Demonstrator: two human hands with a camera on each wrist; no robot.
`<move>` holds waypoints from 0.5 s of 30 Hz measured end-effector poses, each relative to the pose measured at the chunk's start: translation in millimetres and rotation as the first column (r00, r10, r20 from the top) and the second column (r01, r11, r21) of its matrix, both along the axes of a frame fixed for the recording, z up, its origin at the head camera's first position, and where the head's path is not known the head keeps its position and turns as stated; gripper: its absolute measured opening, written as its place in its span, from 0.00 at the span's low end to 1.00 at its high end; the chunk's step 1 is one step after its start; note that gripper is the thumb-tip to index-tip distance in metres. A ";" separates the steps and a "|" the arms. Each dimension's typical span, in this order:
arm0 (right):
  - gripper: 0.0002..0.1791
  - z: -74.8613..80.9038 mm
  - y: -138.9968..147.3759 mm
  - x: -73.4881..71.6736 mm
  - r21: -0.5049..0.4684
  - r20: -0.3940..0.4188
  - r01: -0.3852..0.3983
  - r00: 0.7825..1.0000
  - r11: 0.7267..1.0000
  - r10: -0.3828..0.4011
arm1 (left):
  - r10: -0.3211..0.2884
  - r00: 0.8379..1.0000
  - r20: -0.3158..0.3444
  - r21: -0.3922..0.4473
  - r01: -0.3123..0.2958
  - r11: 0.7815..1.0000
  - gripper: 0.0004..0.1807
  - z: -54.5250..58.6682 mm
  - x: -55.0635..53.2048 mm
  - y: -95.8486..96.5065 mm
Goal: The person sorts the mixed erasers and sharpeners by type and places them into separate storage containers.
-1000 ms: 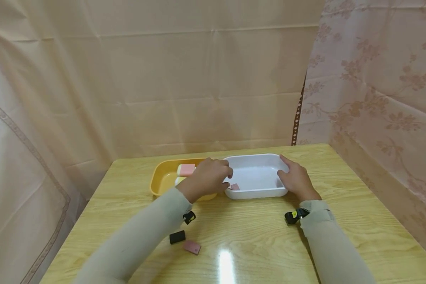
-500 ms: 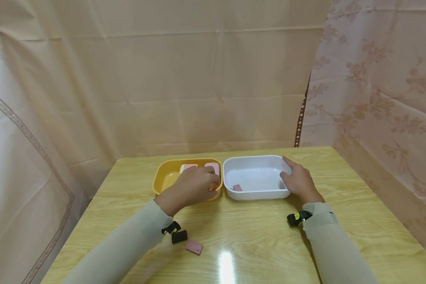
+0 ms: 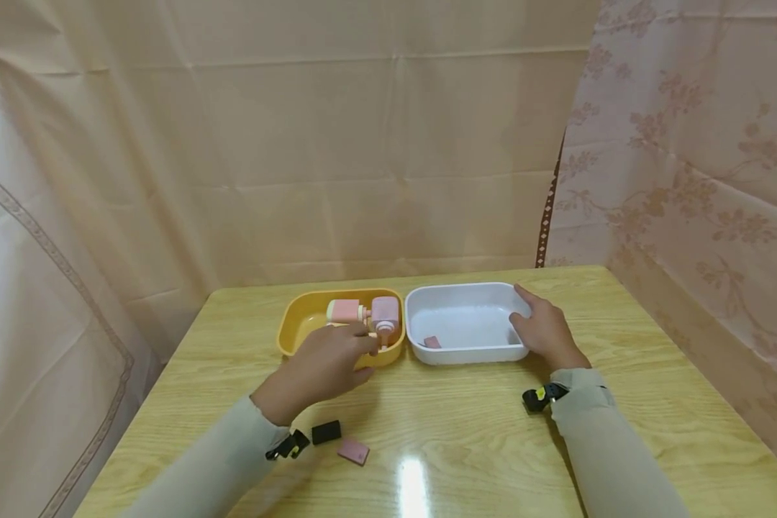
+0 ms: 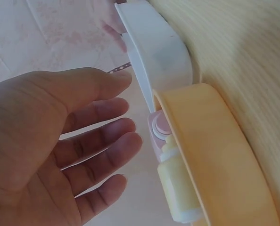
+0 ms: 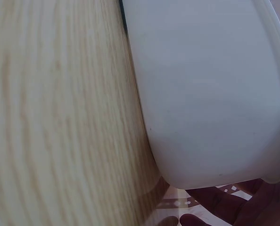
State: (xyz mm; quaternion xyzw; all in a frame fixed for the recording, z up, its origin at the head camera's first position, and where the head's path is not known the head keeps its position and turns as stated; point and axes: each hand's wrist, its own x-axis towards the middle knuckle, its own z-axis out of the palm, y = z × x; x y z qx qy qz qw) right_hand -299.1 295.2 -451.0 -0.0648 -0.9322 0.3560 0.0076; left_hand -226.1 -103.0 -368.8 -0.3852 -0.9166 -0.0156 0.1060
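Note:
My left hand (image 3: 320,367) hovers over the near edge of the yellow tray (image 3: 303,327), its fingers relaxed and apart, holding nothing. Inside that tray lie a pink bottle (image 3: 345,311), a lilac pump-top bottle (image 3: 385,311) and a pale yellow bottle (image 4: 177,188), the last mostly hidden by the hand in the head view. With my right hand (image 3: 545,332) I grip the right end of the white tray (image 3: 469,354), thumb over its rim and fingers outside. A small pink block (image 3: 432,342) lies in the white tray's near-left corner.
A small black block (image 3: 326,432) and a flat pink block (image 3: 353,452) lie on the wooden table (image 3: 466,432), close to my left wrist. The trays stand side by side near the back edge. Behind them hangs a beige curtain (image 3: 298,158).
My left hand has moved left and toward me, from the white tray's left end across the yellow tray, uncovering the lilac bottle. The right hand keeps its grip on the white tray.

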 end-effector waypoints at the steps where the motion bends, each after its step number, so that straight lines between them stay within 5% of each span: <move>1: 0.39 0.1 -0.8 -0.1 -0.002 0.002 0.001 1.000 1.000 -0.001 | 0.007 1.000 0.012 0.003 -0.007 1.000 0.11 -1.1 2.4 -2.8; 15: 0.39 -0.9 -2.0 -1.5 -0.013 0.016 0.001 1.000 1.000 -0.001 | 0.072 0.991 0.112 0.018 -0.074 0.997 0.14 -23.0 27.2 -42.8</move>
